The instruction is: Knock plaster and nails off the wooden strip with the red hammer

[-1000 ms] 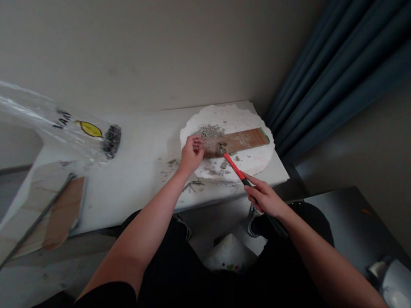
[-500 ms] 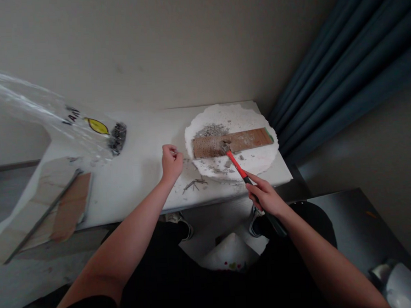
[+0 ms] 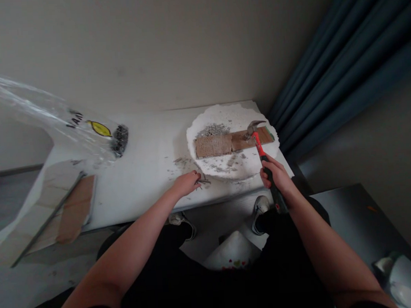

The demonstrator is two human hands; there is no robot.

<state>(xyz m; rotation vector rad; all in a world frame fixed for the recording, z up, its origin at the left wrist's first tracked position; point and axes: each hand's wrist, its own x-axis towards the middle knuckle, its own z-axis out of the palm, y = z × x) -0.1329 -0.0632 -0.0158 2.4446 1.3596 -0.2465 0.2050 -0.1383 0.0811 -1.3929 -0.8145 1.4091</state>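
Observation:
My right hand [image 3: 278,177] is wrapped round the black grip of a claw hammer [image 3: 259,144] with a red neck. The hammer's metal head rests on or just over the right half of a brown, dusty wooden board [image 3: 214,145]. The board lies on a round white slab with a ragged rim [image 3: 203,118]. At the table's front, my left hand [image 3: 187,183] has its fingers pinched at a small pile of thin grey nails [image 3: 204,181]. They seem closed on a nail, though the fingertips partly hide it.
Grey crumbs [image 3: 214,129] lie on the slab and around it on the white table [image 3: 141,175]. To the left are clear plastic wrap [image 3: 94,137], a dark metal bar [image 3: 53,212] and a brown panel [image 3: 75,211]. A blue curtain [image 3: 331,64] hangs at the right.
My left hand has moved down and right from beside the slab to the nails. My right hand has shifted the hammer rightward along the board and turned its head, so the claw shows.

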